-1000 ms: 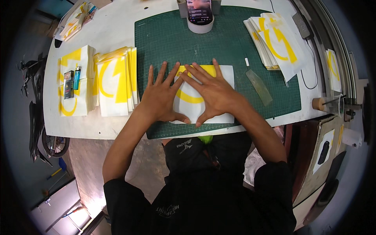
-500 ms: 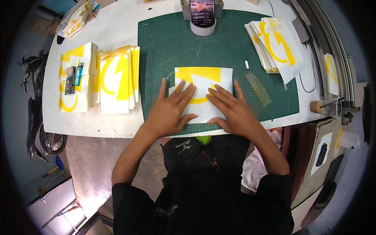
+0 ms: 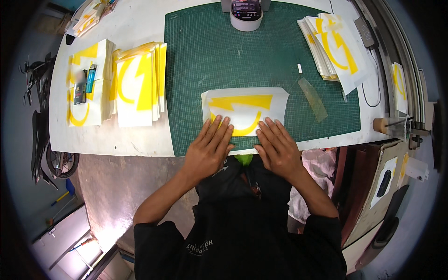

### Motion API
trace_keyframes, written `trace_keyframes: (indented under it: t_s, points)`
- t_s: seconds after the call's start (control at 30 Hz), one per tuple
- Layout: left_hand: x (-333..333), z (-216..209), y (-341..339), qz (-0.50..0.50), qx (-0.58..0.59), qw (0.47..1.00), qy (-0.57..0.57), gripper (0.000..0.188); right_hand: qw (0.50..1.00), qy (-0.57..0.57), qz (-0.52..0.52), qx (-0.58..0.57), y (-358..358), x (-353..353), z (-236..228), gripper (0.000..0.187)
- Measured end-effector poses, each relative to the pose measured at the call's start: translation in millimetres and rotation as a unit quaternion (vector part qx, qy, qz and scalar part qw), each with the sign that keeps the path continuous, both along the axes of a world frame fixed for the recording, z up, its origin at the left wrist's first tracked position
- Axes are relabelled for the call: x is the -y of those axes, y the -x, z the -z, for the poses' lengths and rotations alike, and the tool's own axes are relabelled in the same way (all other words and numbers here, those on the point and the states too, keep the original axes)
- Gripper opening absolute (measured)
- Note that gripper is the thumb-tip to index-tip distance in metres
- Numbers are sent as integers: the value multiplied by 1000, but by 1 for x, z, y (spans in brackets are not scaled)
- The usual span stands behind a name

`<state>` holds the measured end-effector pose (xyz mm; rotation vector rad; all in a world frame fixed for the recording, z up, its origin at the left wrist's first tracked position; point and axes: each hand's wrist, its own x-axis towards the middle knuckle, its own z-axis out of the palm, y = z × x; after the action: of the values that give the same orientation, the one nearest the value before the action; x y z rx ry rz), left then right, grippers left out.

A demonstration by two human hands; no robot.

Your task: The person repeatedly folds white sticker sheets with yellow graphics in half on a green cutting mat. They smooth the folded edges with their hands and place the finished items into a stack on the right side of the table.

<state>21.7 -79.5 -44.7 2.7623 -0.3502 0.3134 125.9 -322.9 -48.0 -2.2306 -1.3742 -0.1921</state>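
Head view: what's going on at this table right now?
A person presses both hands flat on the near edge of a white sheet with a yellow cut-out design, which lies on a green cutting mat. The left hand and right hand lie side by side, fingers spread, palms down. Stacks of similar yellow-and-white sheets sit to the left and at the mat's far right. A clear plastic strip lies on the mat right of the sheet.

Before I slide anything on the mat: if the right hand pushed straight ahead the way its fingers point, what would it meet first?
The right hand lies flat on the white sheet with the yellow shape. Straight ahead is more of that sheet, then bare green cutting mat; nothing else seems to lie close in that line.
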Motion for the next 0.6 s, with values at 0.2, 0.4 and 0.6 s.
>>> trace_keyframes:
  t_s: [0.2, 0.4, 0.6]
  points:
    - [-3, 2, 0, 1, -21, 1000, 10, 57, 1000, 8, -2, -14, -3, 2, 4, 43]
    - [0, 6, 3, -9, -21, 1000, 12, 55, 999, 10, -7, -36, -5, 4, 2, 46]
    - [2, 4, 4, -21, -18, 1000, -5, 53, 999, 13, -6, -37, -5, 4, 4, 47]
